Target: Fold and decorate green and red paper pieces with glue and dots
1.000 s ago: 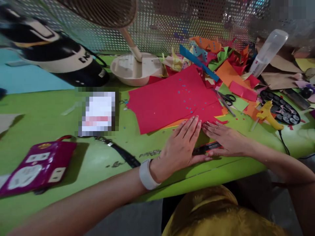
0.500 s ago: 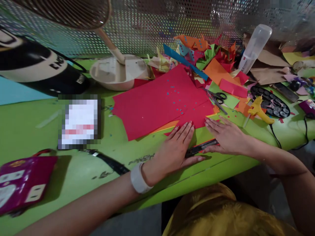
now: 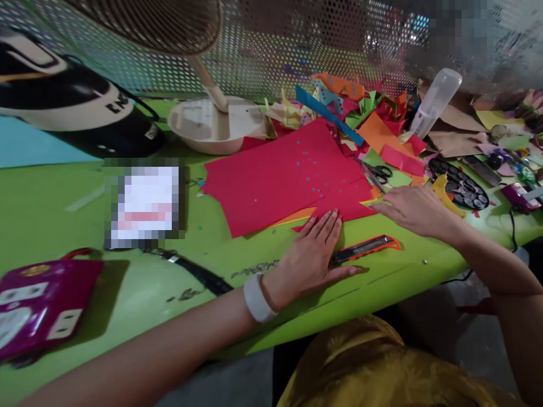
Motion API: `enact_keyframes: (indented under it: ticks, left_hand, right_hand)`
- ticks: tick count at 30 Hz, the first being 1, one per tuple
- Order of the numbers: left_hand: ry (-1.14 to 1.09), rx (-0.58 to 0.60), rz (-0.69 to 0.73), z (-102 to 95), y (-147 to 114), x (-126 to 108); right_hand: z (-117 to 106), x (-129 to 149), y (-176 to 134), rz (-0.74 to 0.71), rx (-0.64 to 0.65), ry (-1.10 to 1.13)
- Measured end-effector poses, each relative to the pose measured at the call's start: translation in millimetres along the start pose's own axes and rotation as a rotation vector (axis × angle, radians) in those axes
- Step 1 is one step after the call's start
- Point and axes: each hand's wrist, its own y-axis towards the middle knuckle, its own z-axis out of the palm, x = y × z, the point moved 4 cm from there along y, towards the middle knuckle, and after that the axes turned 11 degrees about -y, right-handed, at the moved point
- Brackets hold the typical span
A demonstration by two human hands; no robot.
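Red paper sheets (image 3: 271,181), dotted with small blue specks, lie stacked on the green table, with yellow and orange edges showing beneath. My left hand (image 3: 311,249) rests flat with its fingertips on the lower edge of the red paper, fingers stretched out and thumb apart. Under and beside that palm lies a utility knife (image 3: 369,249) with an orange rim, partly covered by the hand. My right hand (image 3: 418,209) is at the right corner of the stack, fingers extended and nothing visibly held. A pair of scissors (image 3: 377,172) lies just beyond it.
Coloured paper scraps (image 3: 360,107) are heaped behind the sheets, beside a clear bottle (image 3: 436,102). A fan base (image 3: 178,127) and a black-and-white appliance (image 3: 85,102) stand at the back left. A yellow glue gun (image 3: 445,195), a black palette (image 3: 460,186) and a purple extension socket (image 3: 46,305) flank the work area.
My right hand has moved up and right, off the utility knife, to the corner of the red paper. The left hand stays flat on the paper's edge. The view has shifted slightly.
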Motion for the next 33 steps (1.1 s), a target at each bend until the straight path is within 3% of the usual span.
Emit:
enact_keyframes:
  ticks: [3,4,7,9,16,23,29,33]
  left_hand:
    - [0.003,-0.008,0.018,0.6,-0.2,0.5]
    - [0.001,-0.009,0.019,1.0,-0.1,0.8]
    - [0.006,-0.001,0.003,2.3,0.7,1.3]
    - [0.014,0.013,-0.005,2.5,1.5,0.6]
    - [0.028,0.024,-0.019,-0.8,1.3,-1.2]
    - [0.018,0.005,0.007,2.3,-2.1,2.9]
    - [0.014,-0.002,0.016,4.2,-3.3,5.2]
    - [0.005,-0.003,0.027,3.7,-3.6,4.8]
  right_hand:
    - [-6.5,21.5,31.2,-0.116,0.120,0.220]
    - [-1.7,29.1,41.4,-0.150,0.246,0.321]
    - [14.7,42.1,63.3,-0.116,0.553,0.579]
    - [21.2,43.9,70.8,-0.092,0.637,0.665]
    - [31.8,37.4,77.4,-0.097,0.710,0.757]
    - [37.8,34.1,80.6,-0.118,0.674,0.766]
    - [53.0,2.2,79.4,-0.126,0.636,0.697]
    - [59.0,-23.9,68.4,-0.032,0.639,0.674]
